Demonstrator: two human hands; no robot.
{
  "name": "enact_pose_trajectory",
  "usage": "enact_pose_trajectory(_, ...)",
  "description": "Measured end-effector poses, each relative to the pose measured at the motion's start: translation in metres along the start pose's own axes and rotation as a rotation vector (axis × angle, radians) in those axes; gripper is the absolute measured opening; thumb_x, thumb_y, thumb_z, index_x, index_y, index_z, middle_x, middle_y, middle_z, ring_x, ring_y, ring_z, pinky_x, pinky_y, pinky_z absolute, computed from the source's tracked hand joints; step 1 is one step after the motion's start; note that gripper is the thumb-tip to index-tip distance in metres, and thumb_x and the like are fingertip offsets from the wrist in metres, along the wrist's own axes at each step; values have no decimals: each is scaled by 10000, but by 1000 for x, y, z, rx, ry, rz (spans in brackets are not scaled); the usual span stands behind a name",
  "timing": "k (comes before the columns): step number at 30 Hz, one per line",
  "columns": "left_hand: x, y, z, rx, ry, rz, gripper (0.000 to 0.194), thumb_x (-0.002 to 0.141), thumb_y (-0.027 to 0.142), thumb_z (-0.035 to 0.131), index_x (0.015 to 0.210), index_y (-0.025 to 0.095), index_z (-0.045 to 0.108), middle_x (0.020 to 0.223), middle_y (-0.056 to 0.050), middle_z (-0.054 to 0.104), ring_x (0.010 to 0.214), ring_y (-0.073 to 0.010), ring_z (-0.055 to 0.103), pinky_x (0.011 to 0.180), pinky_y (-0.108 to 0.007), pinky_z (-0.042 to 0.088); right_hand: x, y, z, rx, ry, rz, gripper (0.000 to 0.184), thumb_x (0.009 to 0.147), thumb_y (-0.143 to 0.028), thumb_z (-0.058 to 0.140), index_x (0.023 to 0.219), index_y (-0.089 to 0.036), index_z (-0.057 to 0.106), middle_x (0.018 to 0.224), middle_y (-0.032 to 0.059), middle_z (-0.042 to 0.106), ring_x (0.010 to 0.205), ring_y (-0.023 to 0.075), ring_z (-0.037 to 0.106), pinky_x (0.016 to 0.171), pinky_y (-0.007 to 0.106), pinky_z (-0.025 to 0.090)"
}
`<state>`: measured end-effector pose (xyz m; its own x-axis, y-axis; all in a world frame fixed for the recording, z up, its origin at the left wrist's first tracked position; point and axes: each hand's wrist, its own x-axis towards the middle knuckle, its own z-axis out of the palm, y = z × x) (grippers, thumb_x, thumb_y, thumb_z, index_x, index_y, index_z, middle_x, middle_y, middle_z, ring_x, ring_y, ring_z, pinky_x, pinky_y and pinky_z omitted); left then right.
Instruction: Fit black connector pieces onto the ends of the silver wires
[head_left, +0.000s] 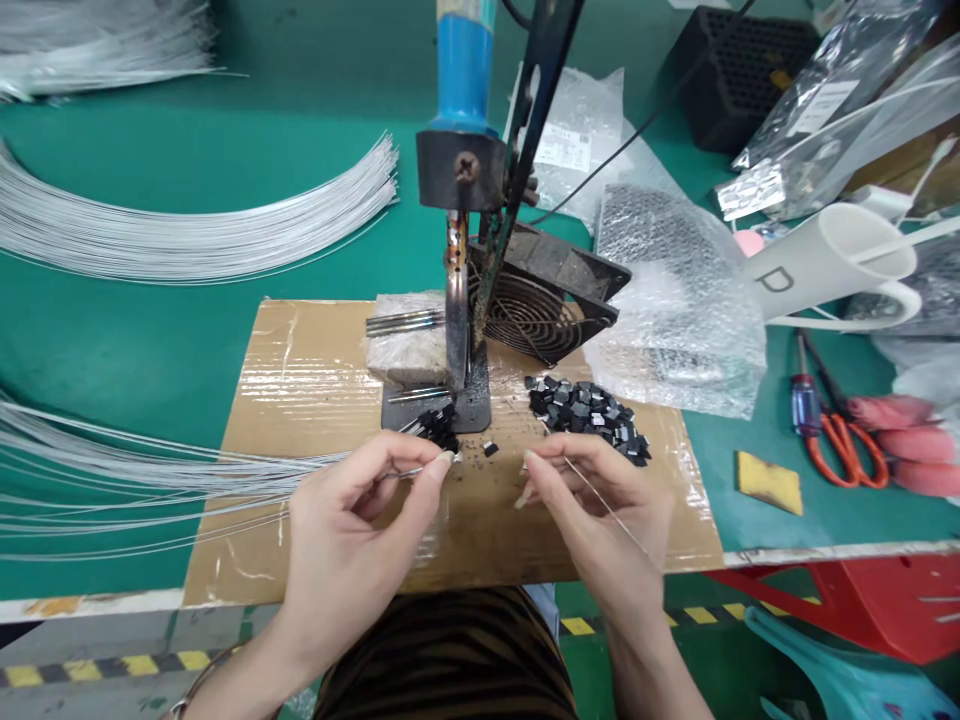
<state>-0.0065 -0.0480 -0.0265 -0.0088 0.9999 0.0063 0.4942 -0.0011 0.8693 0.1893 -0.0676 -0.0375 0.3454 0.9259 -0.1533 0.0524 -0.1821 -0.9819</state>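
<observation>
My left hand (364,545) is closed in a pinch on the end of a thin grey wire (409,472), over the cardboard. Other grey wires (247,475) run out leftward behind it. My right hand (607,515) is closed around a slender metal rod (609,508) lying slantwise across its fingers; what its fingertips touch is too small to make out. Just beyond the left fingertips sits a cluster of black pieces (435,428) on wire ends. A loose black piece (490,449) lies between the hands, and a pile of small black pieces (589,412) lies beyond the right hand.
A blue-handled soldering iron (461,85) hangs in a stand, its tip pointing down before me. Behind it leans a black fan (536,305). Cardboard (465,550) covers the bench front. Rightward are bubble wrap (667,290), a mug (825,265), orange-handled scissors (844,450) and a sponge (769,482).
</observation>
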Motion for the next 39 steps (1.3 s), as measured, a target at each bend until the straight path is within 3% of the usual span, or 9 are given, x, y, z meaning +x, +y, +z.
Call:
enact_pose_trajectory(9, 2, 1, -3, 5, -10, -28, 93, 916, 296, 744, 869, 219, 765, 720, -3, 755, 557, -120, 649, 485, -205, 433, -1, -2, 21, 228, -127, 64, 66, 905, -287, 824, 883, -227, 837, 768, 8, 762, 508, 113, 658, 494, 231, 575)
enact_pose_trajectory(15, 2, 3, -8, -78, -95, -76, 51, 910, 280, 756, 884, 243, 781, 826, -20, 820, 638, -144, 726, 513, -189, 484, -2, -6, 28, 352, -208, 119, 42, 920, -283, 818, 918, -255, 849, 842, 10, 786, 531, 95, 661, 540, 215, 589)
enact_pose_trajectory(22, 9, 11, -9, -207, -200, -90, 79, 903, 222, 745, 842, 255, 782, 823, -11, 807, 654, -134, 717, 487, -165, 469, -3, -5, 30, 338, -269, 117, 52, 932, -301, 818, 925, -275, 862, 780, -10, 724, 532, 74, 599, 517, 195, 517)
enact_pose_trajectory(28, 11, 12, -9, -257, -198, -100, 98, 893, 202, 750, 802, 237, 762, 860, -20, 790, 728, -142, 726, 490, -159, 466, -1, -5, 32, 358, -284, 120, 66, 939, -284, 810, 933, -300, 874, 778, -17, 713, 527, 60, 593, 509, 177, 503)
enact_pose_trajectory(39, 15, 15, -12, -303, -278, -186, 152, 949, 206, 722, 798, 223, 737, 939, -1, 783, 785, -99, 710, 676, -138, 536, 0, 0, 32, 398, -310, 123, 82, 941, -263, 817, 956, -321, 873, 867, -10, 759, 528, 43, 612, 506, 154, 518)
